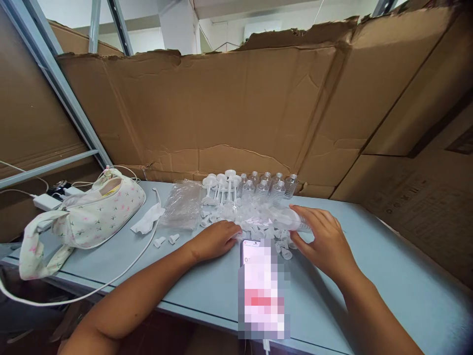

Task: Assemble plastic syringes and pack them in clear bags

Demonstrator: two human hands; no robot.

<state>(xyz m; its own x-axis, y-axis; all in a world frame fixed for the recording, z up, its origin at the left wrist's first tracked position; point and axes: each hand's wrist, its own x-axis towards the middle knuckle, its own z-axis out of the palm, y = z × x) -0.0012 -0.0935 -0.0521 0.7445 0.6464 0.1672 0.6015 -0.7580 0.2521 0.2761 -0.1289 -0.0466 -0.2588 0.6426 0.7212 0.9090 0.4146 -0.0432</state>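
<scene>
Torn cardboard walls (236, 103) are seen behind a pale blue table (388, 291). At frame centre, the left hand (214, 240) is laid flat on small white plastic caps (254, 222), nothing gripped. Right of centre, the right hand (325, 241) is closed around a clear bottle (291, 219) lying sideways. 8 bottles (266, 186) are stood behind; a floral bag (92, 212) is placed at left.

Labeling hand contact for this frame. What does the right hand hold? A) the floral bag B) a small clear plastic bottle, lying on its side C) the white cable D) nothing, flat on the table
B: the right hand wraps a clear plastic bottle tipped sideways above the pile of small white plastic parts; the floral bag and white cable lie far to the left.
</scene>
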